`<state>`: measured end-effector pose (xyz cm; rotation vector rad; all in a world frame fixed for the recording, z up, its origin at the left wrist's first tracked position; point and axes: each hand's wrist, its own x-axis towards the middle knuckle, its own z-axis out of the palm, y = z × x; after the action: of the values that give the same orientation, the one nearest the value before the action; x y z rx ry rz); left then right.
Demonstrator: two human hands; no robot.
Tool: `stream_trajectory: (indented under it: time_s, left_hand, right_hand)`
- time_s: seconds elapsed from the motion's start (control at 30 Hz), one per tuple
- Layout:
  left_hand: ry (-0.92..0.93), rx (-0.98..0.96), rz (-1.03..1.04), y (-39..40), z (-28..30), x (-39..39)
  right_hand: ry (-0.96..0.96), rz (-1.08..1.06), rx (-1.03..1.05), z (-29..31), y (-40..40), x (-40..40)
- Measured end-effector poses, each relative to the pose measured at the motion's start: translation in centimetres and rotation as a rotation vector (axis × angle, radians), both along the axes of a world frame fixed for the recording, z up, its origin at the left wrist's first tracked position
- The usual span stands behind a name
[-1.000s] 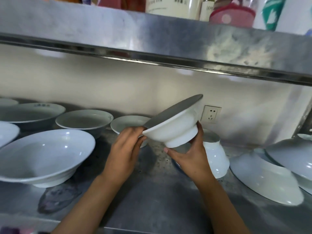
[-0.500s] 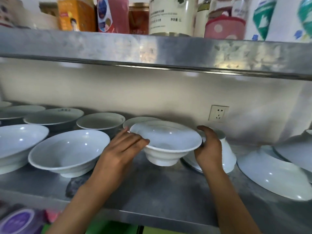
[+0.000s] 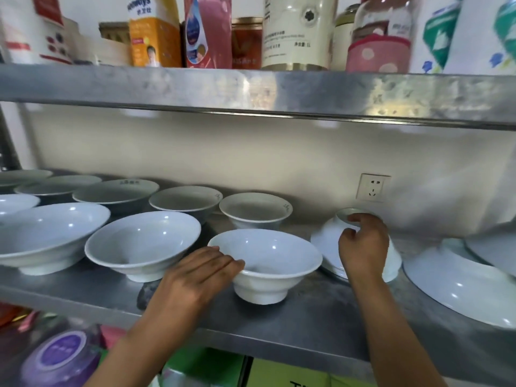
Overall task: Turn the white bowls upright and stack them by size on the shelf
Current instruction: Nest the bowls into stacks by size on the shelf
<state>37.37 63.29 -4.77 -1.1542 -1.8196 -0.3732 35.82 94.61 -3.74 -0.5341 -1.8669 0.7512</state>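
Both hands work the middle of the steel shelf (image 3: 321,317). At the near edge the left hand (image 3: 195,277) lies with straight fingers against the rim of an upright white bowl (image 3: 265,263), gripping nothing. Just right and a little farther in, the right hand (image 3: 363,247) curls over the foot of an upturned small bowl (image 3: 332,238), thumb and fingers hooked on its base ring. Two larger bowls (image 3: 460,286) lie overturned at far right; upright ones (image 3: 142,244) line the left, unstacked. As I judge it, the risk is the flip: a one-handed hold on a slick foot could slip, and the swinging rim could knock the upright bowl standing touching-close.
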Motion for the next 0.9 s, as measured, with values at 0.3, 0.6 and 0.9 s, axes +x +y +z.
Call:
stream_trajectory:
  time_s: [0.3,0.6,0.9]
  left_hand:
    - [-0.074,0.007,0.105,-1.9,-1.2,1.3]
    - [-0.13,0.084,0.224,-1.1,-2.4,0.7]
    - [-0.277,0.11,0.207,2.1,-0.8,2.4]
  right_hand:
    - [-0.204,-0.06,-0.096,-1.0,0.7,-0.7]
    - [-0.248,-0.11,-0.099,-1.3,1.2,-1.0]
    - [-0.378,-0.133,-0.122,-1.3,1.6,-1.0]
